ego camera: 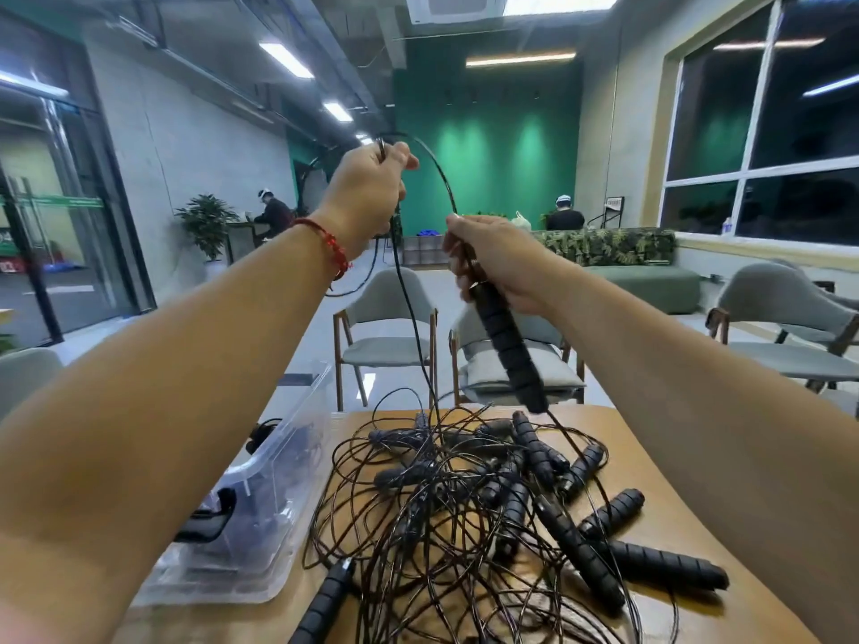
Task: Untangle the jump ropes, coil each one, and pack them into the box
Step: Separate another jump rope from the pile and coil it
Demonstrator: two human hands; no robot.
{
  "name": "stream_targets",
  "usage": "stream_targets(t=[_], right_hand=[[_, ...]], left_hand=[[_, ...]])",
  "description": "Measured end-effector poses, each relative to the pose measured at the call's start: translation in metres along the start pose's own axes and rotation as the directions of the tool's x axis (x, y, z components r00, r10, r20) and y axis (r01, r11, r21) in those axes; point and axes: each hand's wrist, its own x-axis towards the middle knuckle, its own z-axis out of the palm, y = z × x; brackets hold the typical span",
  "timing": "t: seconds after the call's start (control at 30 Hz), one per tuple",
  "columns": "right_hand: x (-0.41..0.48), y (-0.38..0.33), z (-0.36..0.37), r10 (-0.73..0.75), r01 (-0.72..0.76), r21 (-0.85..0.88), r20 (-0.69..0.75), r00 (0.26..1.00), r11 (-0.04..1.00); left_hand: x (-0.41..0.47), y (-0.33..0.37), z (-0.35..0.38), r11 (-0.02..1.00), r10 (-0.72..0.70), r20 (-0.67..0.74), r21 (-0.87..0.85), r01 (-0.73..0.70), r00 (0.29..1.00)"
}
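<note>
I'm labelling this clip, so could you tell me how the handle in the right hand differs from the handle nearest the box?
The held handle hangs tilted above the table in the right hand; the near handle lies on the table, untouched. The held handle's cord arcs up to the left hand; the other's runs into the tangle. Both are black and ribbed.

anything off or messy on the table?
Yes: the jump ropes lie in one knotted heap on the table, cords crossing over handles. One handle pokes out toward the near edge. The clear box sits left of the heap.
</note>
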Motion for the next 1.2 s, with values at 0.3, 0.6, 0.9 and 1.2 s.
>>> stream_targets(t=[0.3, 0.6, 0.9, 1.2], right_hand=[[-0.003, 0.025, 0.012, 0.041, 0.032, -0.653, 0.096, 0.995, 0.756], [0.003, 0.036, 0.009, 0.153, -0.122, -0.413, 0.044, 0.987, 0.902], [0.031, -0.008, -0.007, -0.095, 0.122, 0.067, -0.307, 0.947, 0.990], [0.016, 0.022, -0.025, 0.034, -0.097, -0.153, -0.368, 0.929, 0.983]], left_hand=[[0.003, 0.013, 0.010, 0.987, -0.016, 0.041, -0.162, 0.023, 0.999], [-0.019, -0.033, 0.013, 0.977, -0.139, 0.152, -0.142, 0.161, 0.979], [-0.098, -0.110, 0.056, 0.974, -0.223, 0.741, 0.202, 0.106, 0.634], [-0.063, -0.097, 0.049, 0.975, -0.219, 0.319, 0.113, 0.192, 0.922]])
